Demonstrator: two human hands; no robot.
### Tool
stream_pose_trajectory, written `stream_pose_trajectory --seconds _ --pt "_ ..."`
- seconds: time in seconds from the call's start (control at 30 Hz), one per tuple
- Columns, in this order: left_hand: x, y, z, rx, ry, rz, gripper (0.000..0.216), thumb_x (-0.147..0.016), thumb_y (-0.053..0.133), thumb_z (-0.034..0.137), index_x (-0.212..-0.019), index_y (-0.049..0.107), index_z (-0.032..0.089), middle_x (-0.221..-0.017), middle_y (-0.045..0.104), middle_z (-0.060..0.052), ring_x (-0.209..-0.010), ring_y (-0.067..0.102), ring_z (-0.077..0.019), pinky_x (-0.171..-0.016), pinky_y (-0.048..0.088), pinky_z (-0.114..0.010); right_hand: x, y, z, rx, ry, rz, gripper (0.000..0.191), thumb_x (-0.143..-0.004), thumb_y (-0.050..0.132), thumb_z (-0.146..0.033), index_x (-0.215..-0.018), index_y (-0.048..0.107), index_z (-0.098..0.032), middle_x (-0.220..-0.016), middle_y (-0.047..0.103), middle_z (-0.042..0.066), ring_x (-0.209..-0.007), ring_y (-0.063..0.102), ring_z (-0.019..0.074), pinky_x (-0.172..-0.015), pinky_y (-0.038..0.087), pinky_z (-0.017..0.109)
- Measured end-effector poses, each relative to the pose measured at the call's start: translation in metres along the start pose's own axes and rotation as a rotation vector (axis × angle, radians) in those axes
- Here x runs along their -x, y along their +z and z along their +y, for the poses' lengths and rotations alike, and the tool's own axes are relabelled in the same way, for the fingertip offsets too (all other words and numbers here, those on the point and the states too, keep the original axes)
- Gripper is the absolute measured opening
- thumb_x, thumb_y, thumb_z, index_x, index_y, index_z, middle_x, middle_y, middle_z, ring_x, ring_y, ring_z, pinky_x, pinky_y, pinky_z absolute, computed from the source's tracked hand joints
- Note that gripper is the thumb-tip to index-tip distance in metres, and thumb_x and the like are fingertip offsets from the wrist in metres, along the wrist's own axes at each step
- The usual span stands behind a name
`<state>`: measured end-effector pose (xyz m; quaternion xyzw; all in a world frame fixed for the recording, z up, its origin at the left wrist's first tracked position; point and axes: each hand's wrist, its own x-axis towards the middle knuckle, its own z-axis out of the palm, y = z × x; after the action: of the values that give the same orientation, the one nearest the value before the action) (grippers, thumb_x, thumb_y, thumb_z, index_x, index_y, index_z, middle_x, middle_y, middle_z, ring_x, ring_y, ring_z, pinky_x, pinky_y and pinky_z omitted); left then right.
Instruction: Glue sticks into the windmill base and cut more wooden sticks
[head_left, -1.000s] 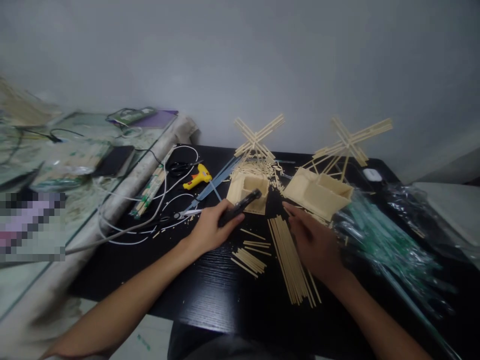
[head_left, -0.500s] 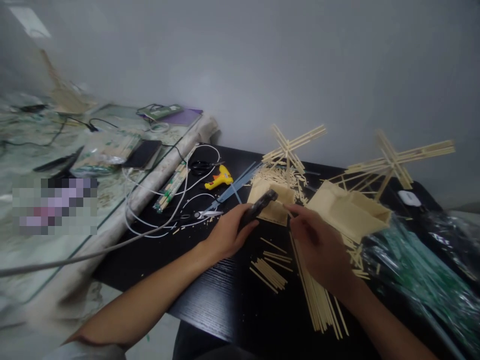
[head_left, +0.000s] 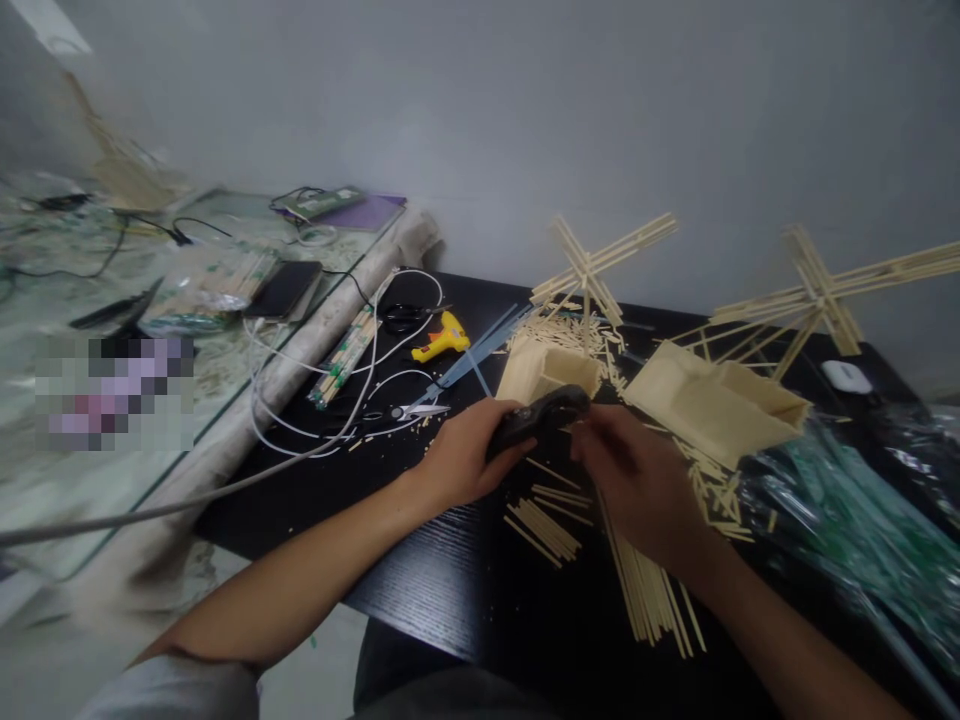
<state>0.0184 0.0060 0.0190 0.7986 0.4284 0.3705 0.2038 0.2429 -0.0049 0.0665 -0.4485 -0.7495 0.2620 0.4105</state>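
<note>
My left hand [head_left: 469,455] is closed around a black hand tool [head_left: 541,414] with a curved head; its exact kind is unclear. The tool's head points right and meets the fingertips of my right hand [head_left: 645,485]. That hand is pinched on a thin wooden stick [head_left: 571,428], mostly hidden by the fingers. Below it lies a bundle of long wooden sticks [head_left: 645,590]. Shorter cut sticks [head_left: 544,530] form a small pile to the left. Just behind the tool stands a pale wooden box-like piece [head_left: 536,370].
Two windmill-like stick models stand at the back, one with crossed sails [head_left: 587,262], the other's sails [head_left: 821,295] farther right. A yellow glue gun [head_left: 442,338], scissors [head_left: 416,411] and a white cable [head_left: 300,452] lie left. Green-and-clear plastic packaging [head_left: 847,510] covers the right side.
The head of the black tool has moved right and down, up against my right fingertips. My right hand stays pinched. The whole view has shifted slightly.
</note>
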Motion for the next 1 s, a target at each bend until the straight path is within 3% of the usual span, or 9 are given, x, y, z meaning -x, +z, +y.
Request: stream_pose_trajectory --seconds 0.13,0.43,0.6,0.83,1.0 --pt "0.0001 -0.0009 0.0011 0.001 0.042 -0.013 0.031 -0.099 0.059 0.038 -0.124 0.057 0.019 -0.108 0.072 -0.008 -0.098 0.069 -0.0200 -0.084 0.056 -0.034 -0.0018 -0.0020 -0.0003 0.005 0.010 -0.007 0.012 -0.101 0.056 -0.023 -0.106 0.067 -0.022 -0.076 0.069 -0.003 -0.065 0.065 0.0109 -0.063 0.051 0.020" --pt "0.0003 -0.0012 0.0028 -0.005 -0.049 -0.069 0.026 -0.098 0.060 0.039 -0.115 0.061 0.019 -0.100 0.072 -0.006 -0.089 0.069 -0.0186 -0.079 0.054 -0.032 -0.0029 -0.0059 -0.0016 -0.082 0.092 -0.057 0.012 -0.099 0.060 -0.026 -0.102 0.070 -0.020 -0.081 0.073 0.001 -0.070 0.068 0.0145 -0.064 0.052 0.024" --pt "0.0006 -0.0010 0.0029 -0.040 -0.061 -0.081 0.027 -0.098 0.058 0.039 -0.116 0.061 0.019 -0.100 0.072 -0.005 -0.088 0.069 -0.0183 -0.078 0.054 -0.031 -0.0030 -0.0055 -0.0038 -0.170 0.159 -0.070 0.011 -0.097 0.062 -0.027 -0.094 0.070 -0.020 -0.077 0.071 -0.001 -0.065 0.062 0.0117 -0.060 0.048 0.023" --pt "0.0018 -0.0016 0.0029 -0.075 -0.057 -0.064 0.028 -0.097 0.060 0.037 -0.119 0.062 0.019 -0.100 0.074 -0.004 -0.086 0.070 -0.0167 -0.079 0.054 -0.028 -0.0058 -0.0045 -0.0055 -0.345 0.254 -0.068 0.011 -0.093 0.065 -0.028 -0.092 0.070 -0.018 -0.081 0.071 0.000 -0.074 0.064 0.0136 -0.067 0.050 0.025" --pt "0.0016 -0.0029 0.0038 -0.088 -0.070 -0.069 0.029 -0.097 0.059 0.039 -0.118 0.062 0.020 -0.100 0.074 -0.004 -0.085 0.070 -0.0174 -0.079 0.054 -0.029 -0.0055 -0.0037 -0.0059 -0.341 0.265 -0.068 0.016 -0.094 0.066 -0.033 -0.095 0.072 -0.018 -0.079 0.068 -0.001 -0.069 0.059 0.0124 -0.064 0.047 0.025"
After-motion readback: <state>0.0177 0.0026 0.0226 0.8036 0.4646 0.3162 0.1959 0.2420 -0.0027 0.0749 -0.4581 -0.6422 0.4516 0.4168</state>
